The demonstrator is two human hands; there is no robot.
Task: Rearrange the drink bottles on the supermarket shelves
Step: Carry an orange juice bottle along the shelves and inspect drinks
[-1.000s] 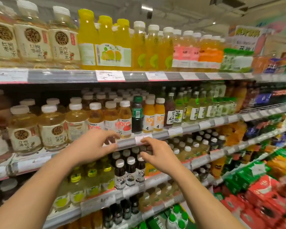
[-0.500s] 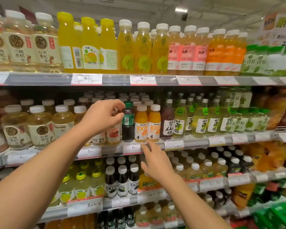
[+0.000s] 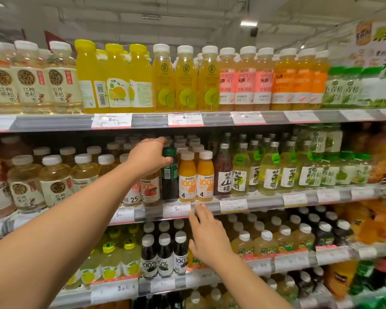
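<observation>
On the middle shelf [image 3: 265, 202] a dark bottle with a green cap [image 3: 170, 181] stands between red-label 100% juice bottles [image 3: 150, 190] and two orange 100% juice bottles [image 3: 196, 181]. My left hand [image 3: 147, 157] reaches in at cap height. Its thumb lies across the dark bottle's neck and its fingers curl behind the green cap; the palm hides the top of a red-label bottle. My right hand [image 3: 207, 237] is lower, fingers spread, with its fingertips at the price rail under the orange bottles, holding nothing.
Yellow and orange drink bottles [image 3: 185, 81] fill the top shelf. Pale tea bottles [image 3: 56, 181] stand left of my left hand, green-tagged lemon bottles [image 3: 270, 168] to the right. Black 100% juice bottles [image 3: 165, 257] sit on the shelf below, beside my right hand.
My left hand rose from the price rail to the bottle caps and moved right onto the green-capped bottle. My right hand stayed at the rail. The view tilted up.
</observation>
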